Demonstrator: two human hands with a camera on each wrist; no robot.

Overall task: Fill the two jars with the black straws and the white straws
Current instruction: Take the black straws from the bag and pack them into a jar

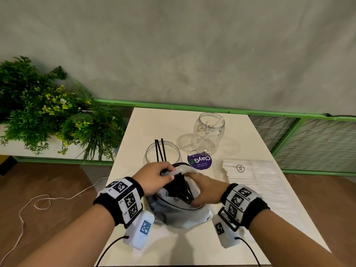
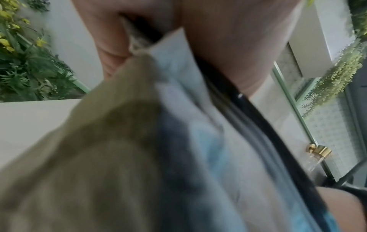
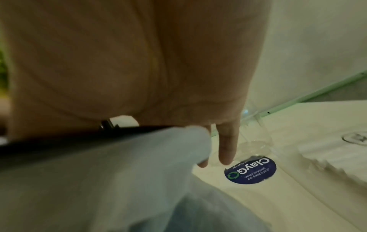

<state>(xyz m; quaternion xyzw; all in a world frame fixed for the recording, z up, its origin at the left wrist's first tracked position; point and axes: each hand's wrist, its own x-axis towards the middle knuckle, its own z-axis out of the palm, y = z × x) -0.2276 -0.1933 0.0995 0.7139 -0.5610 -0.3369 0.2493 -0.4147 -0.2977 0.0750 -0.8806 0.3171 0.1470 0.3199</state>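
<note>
Right now my left hand (image 1: 157, 177) pinches the top edge of the white plastic bag (image 1: 179, 212), thumb and fingers curled over its rim, and the left wrist view shows that fold of plastic clamped between my fingers (image 2: 111, 51). My right hand (image 1: 204, 189) is at the bag's other side with its fingers tucked into the opening among the black straws (image 1: 180, 189) bunched inside; from the head view I cannot tell whether those fingers actually close on a straw, though the right wrist view shows two fingertips (image 3: 226, 150) hanging straight down past the bag's edge. The bag sits on the white table (image 1: 154, 122), close to me. Just behind my left hand stands a clear jar (image 1: 152, 153) with three black straws standing in it, leaning on its far rim. Farther back and to the right, the second clear jar (image 1: 209, 128) holds one white straw (image 1: 213, 128) slanting against its side. Between the jars and my right hand lies a round purple ClayGo sticker (image 1: 200, 160). To the right of that, a pack of white straws (image 1: 248, 176) lies flat on the table. Green plants (image 1: 48, 112) fill the ledge beyond the table's left edge.
</note>
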